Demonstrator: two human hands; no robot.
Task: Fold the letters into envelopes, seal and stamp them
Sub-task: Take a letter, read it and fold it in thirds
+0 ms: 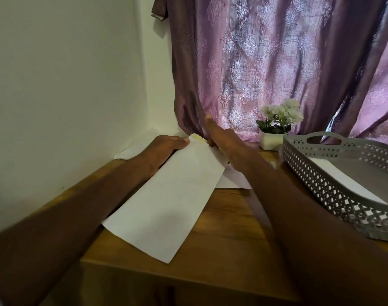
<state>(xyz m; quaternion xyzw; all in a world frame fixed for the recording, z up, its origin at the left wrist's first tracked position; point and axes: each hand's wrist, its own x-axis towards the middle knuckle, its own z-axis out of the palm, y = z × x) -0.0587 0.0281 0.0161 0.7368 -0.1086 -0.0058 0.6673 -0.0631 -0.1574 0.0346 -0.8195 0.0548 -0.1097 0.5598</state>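
Note:
A long white envelope (166, 199) lies slanted over the wooden table (221, 250), its far end lifted. My left hand (164, 149) grips that far end from the left, fingers curled at the edge. At the envelope's top corner shows a pale yellowish strip (197, 138). My right hand (224, 140) is at the envelope's far right corner with the thumb raised; its fingers are hidden behind the paper. More white paper (235, 180) lies flat under the envelope and my right forearm.
A grey perforated tray (334, 188) with a white sheet (347, 180) in it stands at the right. A small white pot of pale flowers (274, 129) sits at the back by the purple curtain (276, 62). White paper (131, 153) lies against the left wall.

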